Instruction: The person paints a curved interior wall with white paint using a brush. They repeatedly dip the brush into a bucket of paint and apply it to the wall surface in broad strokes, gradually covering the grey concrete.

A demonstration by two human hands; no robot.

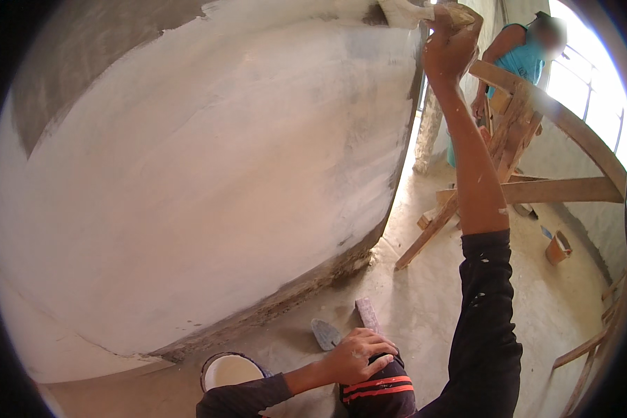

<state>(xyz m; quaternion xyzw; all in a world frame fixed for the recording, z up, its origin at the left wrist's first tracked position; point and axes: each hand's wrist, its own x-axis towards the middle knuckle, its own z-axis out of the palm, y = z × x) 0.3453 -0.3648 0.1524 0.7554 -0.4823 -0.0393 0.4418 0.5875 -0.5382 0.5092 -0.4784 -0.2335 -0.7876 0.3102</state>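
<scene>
My right hand (453, 45) is raised at the top, closed around a paintbrush (405, 12) coated in white. The brush lies against the upper right of a wall (223, 174) that is mostly covered in white; bare grey plaster shows at the upper left. On my bent knee (380, 390), in dark cloth with orange stripes, rests my left hand (359, 355), its fingers spread loosely with nothing in them. A bucket of white paint (231, 369) stands on the floor left of that hand. Just beyond the hand lies a trowel (325, 334), beside a flat bar (366, 315).
A wooden trestle (515, 132) stands to the right, near my raised arm. Behind it is a person in a blue top (522, 63). An orange bucket (558, 248) sits on the floor farther right, and more timber (582, 348) stands at the right edge.
</scene>
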